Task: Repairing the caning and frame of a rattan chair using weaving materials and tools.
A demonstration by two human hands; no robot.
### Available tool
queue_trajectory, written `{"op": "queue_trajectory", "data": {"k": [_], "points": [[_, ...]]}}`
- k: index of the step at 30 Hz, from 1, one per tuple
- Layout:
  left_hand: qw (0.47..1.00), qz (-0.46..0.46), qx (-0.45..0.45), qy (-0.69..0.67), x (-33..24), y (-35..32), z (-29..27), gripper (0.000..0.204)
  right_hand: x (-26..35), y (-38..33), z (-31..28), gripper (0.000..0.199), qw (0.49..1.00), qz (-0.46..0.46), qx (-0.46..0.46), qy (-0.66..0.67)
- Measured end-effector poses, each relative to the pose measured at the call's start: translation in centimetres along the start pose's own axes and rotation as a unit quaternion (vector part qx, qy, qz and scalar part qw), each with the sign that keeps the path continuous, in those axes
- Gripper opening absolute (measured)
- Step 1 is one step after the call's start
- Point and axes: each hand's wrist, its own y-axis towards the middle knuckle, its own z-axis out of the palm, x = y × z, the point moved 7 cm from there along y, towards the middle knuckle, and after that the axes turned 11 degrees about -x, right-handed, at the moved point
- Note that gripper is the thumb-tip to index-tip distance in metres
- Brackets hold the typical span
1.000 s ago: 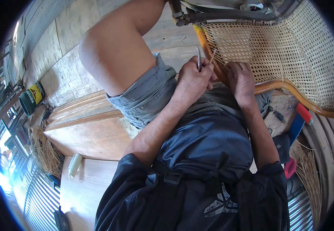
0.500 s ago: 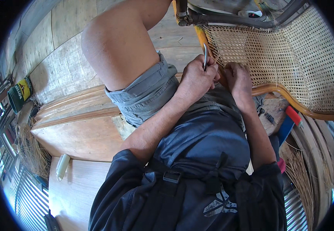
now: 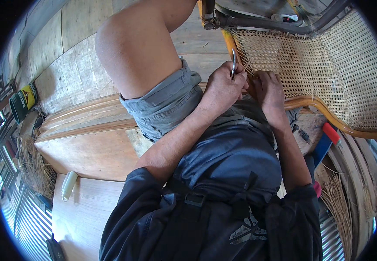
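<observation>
A chair lies at the upper right, with a woven cane panel (image 3: pixel 301 61) and an orange-brown bent frame (image 3: pixel 319 104). My left hand (image 3: pixel 224 87) is closed round a curved metal tool (image 3: pixel 233 63), whose bent shiny tip points up and away beside the frame. A thin cane strand (image 3: pixel 247 65) sticks out near those fingers, at the panel's edge. Close by on the right, my right hand (image 3: pixel 269 93) rests at the same edge with fingers curled in against the weave. What its fingertips pinch, if anything, is hidden.
A dark metal tube (image 3: pixel 266 24) crosses beyond the panel. At the right are a red-handled tool (image 3: pixel 331 132), curved wooden strips (image 3: pixel 353 174) and a bundle of thin cane (image 3: pixel 338 204). On the left stand a dark can (image 3: pixel 21 104), tangled fibres (image 3: pixel 36 169) and a pale cylinder (image 3: pixel 69 185).
The view has shifted very slightly. Both hands stay at the panel's edge, and the curved metal tool keeps almost the same place and angle.
</observation>
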Motion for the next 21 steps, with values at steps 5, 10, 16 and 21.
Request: {"op": "queue_trajectory", "data": {"k": [5, 10, 16, 21], "points": [[1.0, -0.006, -0.013, 0.006, 0.1, 0.0, -0.2, 0.016, -0.7, 0.2, 0.6, 0.01, 0.995, 0.028, 0.075, 0.06], [1.0, -0.005, -0.019, 0.005, 0.1, 0.1, -0.2, 0.016, -1.7, 0.3, 1.3, 0.011, 0.99, 0.063, 0.1, 0.082], [1.0, 0.005, -0.023, 0.002, 0.1, 0.1, -0.6, 0.016, -0.5, 0.1, 0.5, 0.011, 0.995, 0.007, 0.071, 0.071], [1.0, 0.003, -0.017, 0.001, -0.1, 0.0, -0.4, 0.016, -0.3, -0.6, -0.1, 0.01, 0.999, -0.017, 0.017, 0.047]]}}
